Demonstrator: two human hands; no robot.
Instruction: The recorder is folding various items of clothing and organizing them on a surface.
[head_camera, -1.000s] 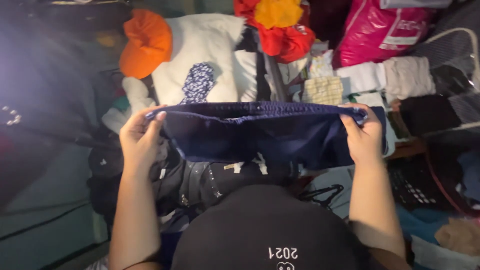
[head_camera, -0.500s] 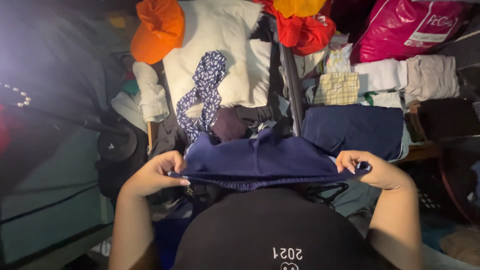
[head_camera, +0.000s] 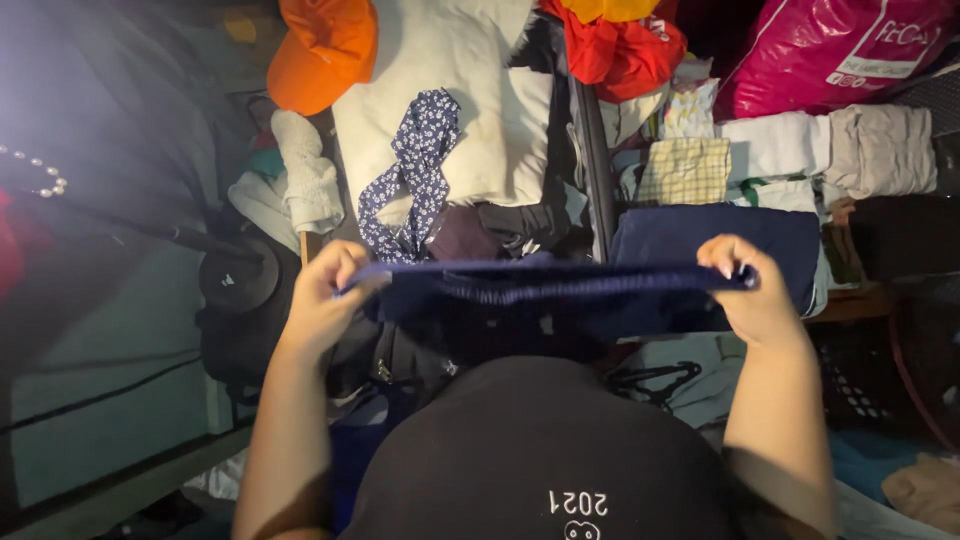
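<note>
I hold a navy blue garment (head_camera: 540, 300) stretched flat between both hands, its ribbed waistband edge facing me. My left hand (head_camera: 322, 300) pinches its left end and my right hand (head_camera: 755, 295) pinches its right end. The cloth hangs in front of my black shirt (head_camera: 530, 450), above a pile of dark clothes. Just beyond it lies a folded navy garment (head_camera: 700, 235).
An orange cap (head_camera: 325, 45), a white cloth (head_camera: 450, 90) with a blue floral strip (head_camera: 415, 160), red and yellow fabric (head_camera: 620, 40), a pink plastic bag (head_camera: 820, 50), folded white, beige and checked clothes (head_camera: 760, 155) and a black hanger (head_camera: 650, 380) crowd the space ahead.
The garment dropped low toward my body half a second ago, then both hands lifted it again and pulled it taut at chest height.
</note>
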